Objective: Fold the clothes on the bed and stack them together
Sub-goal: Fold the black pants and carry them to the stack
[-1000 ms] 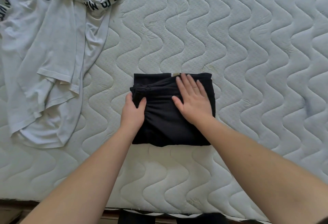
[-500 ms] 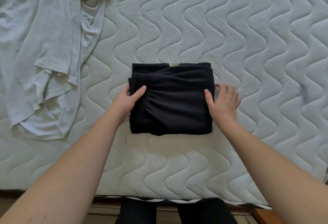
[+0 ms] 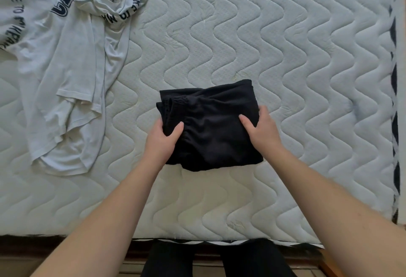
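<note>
I note the folded black garment near the middle of the quilted mattress, held at both sides. The left hand grips its left edge, thumb on top beside the gathered waistband and fingers tucked beneath. The right hand grips the right edge the same way, thumb on top, fingers hidden under the fabric. The bundle sits tilted, its far right corner raised; I cannot tell whether it is fully clear of the mattress.

The white printed T-shirt lies crumpled and unfolded at the far left, well apart from the black garment. I judge the task roughly half complete.

Risks I identify:
- The folds are loose at the near edge, where a layer sags below the rest. If the grip holds only the outer layers, the inner ones could slip and the fold open.
- The uneven tilt could slide the layers toward the left.
- Setting the bundle too close to the T-shirt would leave little room to spread and fold it.
</note>
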`<state>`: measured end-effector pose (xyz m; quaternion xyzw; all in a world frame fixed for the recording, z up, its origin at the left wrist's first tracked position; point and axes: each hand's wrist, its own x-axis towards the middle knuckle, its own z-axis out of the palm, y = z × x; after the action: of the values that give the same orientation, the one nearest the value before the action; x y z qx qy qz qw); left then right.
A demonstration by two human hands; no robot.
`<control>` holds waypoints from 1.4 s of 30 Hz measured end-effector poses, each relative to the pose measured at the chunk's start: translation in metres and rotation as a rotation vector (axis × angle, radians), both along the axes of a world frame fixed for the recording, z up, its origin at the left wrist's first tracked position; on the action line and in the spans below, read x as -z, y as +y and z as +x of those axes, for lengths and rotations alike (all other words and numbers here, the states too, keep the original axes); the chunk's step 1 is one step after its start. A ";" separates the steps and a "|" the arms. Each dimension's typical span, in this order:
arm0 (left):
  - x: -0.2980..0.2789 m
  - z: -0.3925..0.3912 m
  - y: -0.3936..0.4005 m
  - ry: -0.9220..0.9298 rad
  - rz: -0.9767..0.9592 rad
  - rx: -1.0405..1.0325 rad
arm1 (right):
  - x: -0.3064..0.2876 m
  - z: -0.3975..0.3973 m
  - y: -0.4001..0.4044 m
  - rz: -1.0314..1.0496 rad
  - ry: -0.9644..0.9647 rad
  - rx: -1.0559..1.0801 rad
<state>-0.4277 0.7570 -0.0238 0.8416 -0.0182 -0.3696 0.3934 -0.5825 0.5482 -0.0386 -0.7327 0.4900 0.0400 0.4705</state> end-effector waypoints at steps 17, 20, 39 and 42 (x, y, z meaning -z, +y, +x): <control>-0.259 -0.139 -0.005 -0.053 -0.119 0.295 | -0.256 -0.192 0.019 -0.024 -0.238 0.115; -0.292 -0.158 -0.007 -0.130 -0.124 0.311 | -0.280 -0.215 0.029 -0.024 -0.303 0.167; -0.334 -0.178 -0.012 -0.183 -0.314 0.655 | -0.335 -0.288 0.119 -0.262 -0.337 0.635; -0.329 -0.179 -0.017 -0.136 -0.330 0.705 | -0.341 -0.296 0.132 -0.311 -0.303 0.687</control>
<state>-0.6068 0.7396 0.3051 0.7318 -0.3912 -0.4175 0.3703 -0.8786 0.6799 0.3027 -0.5865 0.6316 -0.3028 0.4068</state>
